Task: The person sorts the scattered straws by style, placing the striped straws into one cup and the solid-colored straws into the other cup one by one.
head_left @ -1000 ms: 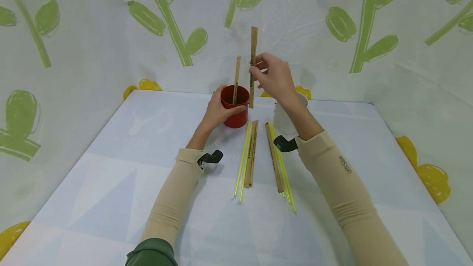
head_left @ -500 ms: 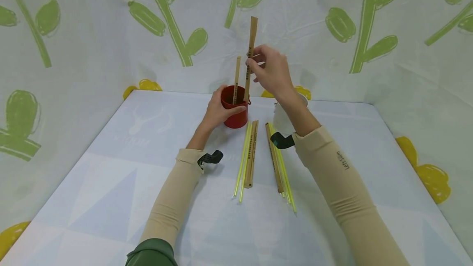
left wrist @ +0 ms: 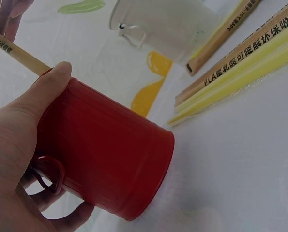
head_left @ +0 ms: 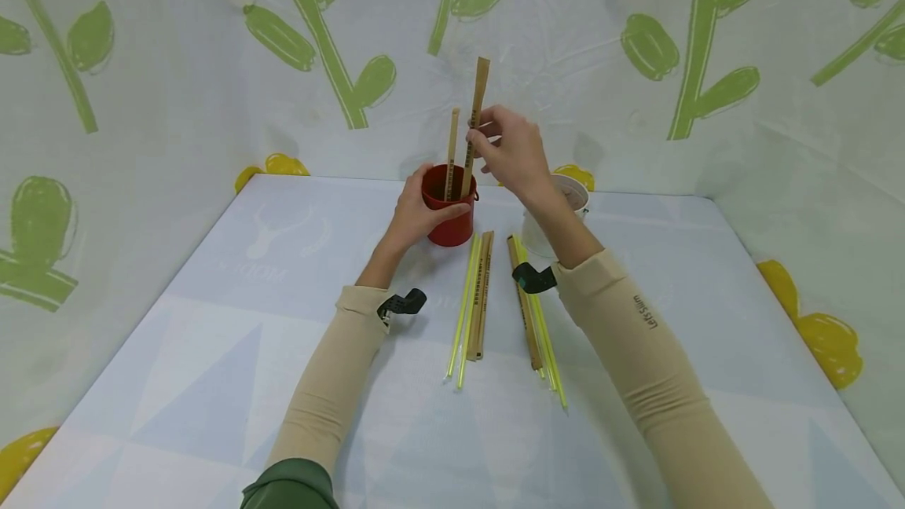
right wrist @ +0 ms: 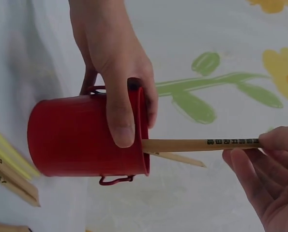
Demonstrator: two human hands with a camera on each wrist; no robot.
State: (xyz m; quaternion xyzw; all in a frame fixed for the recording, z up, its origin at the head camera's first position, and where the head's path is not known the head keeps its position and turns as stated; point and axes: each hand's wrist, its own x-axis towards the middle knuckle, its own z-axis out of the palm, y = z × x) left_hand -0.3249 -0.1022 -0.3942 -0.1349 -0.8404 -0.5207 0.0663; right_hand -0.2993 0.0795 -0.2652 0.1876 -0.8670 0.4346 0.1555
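My left hand (head_left: 412,214) grips a red metal bucket (head_left: 451,230) with small side handles, its thumb over the rim. In the right wrist view the same bucket (right wrist: 81,137) shows from the side. One brown paper-wrapped straw (head_left: 452,149) leans inside it. My right hand (head_left: 514,149) pinches a second brown paper-wrapped straw (head_left: 479,89) by its middle, the lower end of which is inside the bucket's mouth. The right wrist view shows my right fingertips (right wrist: 274,140) on that straw, outside the rim. The straws' lower ends are hidden by the bucket wall.
A white bucket (head_left: 537,236) stands right of the red one, partly behind my right forearm. Two groups of straws lie in front on the table (head_left: 318,383): brown wrapped straws (head_left: 481,297) and yellow-green straws (head_left: 544,328) in clear sleeves. Leaf-patterned cloth (head_left: 177,61) rises behind the table.
My right hand has moved left, rising and then coming down, and the straw it pinches has gone from beside the red bucket into its mouth. The left hand keeps its hold.
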